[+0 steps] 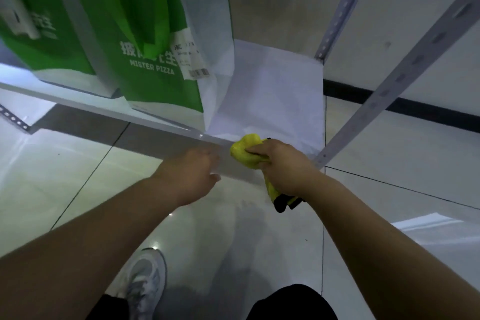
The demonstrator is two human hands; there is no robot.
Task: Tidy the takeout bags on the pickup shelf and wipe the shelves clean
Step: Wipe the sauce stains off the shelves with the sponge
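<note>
The tiled floor (78, 163) fills most of the view, and a white shoe (145, 283) is seen on it at about seven o'clock. Above it the white shelf (272, 91) is seen, with its long front edge running from about ten o'clock down to about four o'clock, where a perforated metal post (389, 86) is met. The left part of the shelf is taken by the takeout bags: a green bag (145, 34) printed MISTER PIZZA, a white bag (205, 8) just beside it on the right carrying a paper label (189, 57), and a second green bag (39, 21) further toward nine o'clock. All are standing upright. The right part of the shelf is left bare. A yellow cloth (245, 150) is pressed on the front edge, near the centre of the view, and it is gripped by the right hand (283, 166), whose fingers are clamped round it. The left hand (189, 176) is held just beside, at nine o'clock of the cloth, with the fingers loosely apart and nothing held; because of blur it cannot be told if the edge is touched. From the cloth the bare board lies at twelve to one o'clock and the bags at eleven o'clock. It is judged that the bare part is to be wiped by the right hand, which is nearer, while the bags are better reached by the left hand.
</note>
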